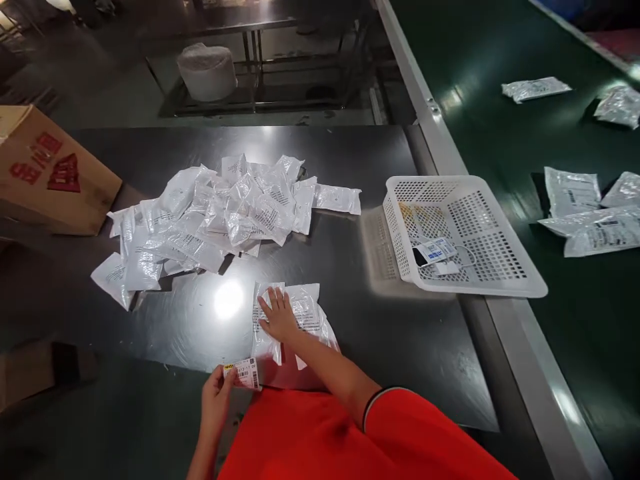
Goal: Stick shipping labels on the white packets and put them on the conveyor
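My right hand (278,316) lies flat, fingers spread, on a small stack of clear plastic packets (305,313) near the front of the dark table (390,347). Closer to my body, my left hand (215,400) pinches a small printed label (243,373) by its left end, just off the stack's near edge. A loose heap of several similar packets (210,213) lies farther back on the table, apart from both hands.
A white perforated basket (500,280) holding a few tags sits at the table's right edge. Right of it runs a green conveyor (500,93) carrying scattered packets (590,230). A cardboard box (45,173) stands at far left. A white roll (207,70) sits beyond the table.
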Motion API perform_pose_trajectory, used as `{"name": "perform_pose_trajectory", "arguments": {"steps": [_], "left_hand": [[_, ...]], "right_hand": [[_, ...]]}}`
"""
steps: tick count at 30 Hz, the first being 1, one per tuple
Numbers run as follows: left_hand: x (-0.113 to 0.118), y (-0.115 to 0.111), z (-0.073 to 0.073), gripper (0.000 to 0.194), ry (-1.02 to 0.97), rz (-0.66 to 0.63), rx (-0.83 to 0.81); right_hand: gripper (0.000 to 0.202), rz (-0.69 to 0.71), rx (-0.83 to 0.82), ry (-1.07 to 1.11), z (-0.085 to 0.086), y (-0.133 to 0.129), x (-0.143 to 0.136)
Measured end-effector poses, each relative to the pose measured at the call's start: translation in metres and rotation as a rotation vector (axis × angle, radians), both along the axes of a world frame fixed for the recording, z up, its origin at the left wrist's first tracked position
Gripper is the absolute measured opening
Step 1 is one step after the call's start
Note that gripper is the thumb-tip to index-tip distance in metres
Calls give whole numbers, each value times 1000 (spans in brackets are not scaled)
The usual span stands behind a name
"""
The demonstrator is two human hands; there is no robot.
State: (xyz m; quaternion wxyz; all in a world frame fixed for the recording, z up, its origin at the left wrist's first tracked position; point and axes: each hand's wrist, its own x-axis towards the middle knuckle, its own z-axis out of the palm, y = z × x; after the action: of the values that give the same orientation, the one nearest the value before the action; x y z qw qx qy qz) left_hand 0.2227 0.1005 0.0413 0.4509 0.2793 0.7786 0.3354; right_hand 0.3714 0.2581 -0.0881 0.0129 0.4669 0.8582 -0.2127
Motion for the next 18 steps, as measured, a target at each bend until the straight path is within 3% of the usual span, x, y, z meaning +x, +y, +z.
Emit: {"name": "perform_pose_trajectory", "arguments": {"steps": [5, 8, 10, 13, 15, 18], "left_hand": [[-5, -7, -8, 36, -61, 19, 9], [0, -3, -9, 36, -44, -74, 16], [6, 5, -11, 36, -23, -223, 31], [19, 29, -19, 28, 73, -547, 113], [28, 51, -30, 22, 175, -735, 176], [41, 79, -51, 18, 336, -936, 96]], "right_hand": [[65, 39, -45, -31, 22, 13, 7], [59, -15, 51, -49, 28, 8, 42], [57, -50, 104, -64, 25, -5, 79], [53, -203, 115, -138, 17, -27, 126], [53, -298, 116, -181, 14, -33, 136], [55, -262, 108, -200, 14, -28, 119]]}}
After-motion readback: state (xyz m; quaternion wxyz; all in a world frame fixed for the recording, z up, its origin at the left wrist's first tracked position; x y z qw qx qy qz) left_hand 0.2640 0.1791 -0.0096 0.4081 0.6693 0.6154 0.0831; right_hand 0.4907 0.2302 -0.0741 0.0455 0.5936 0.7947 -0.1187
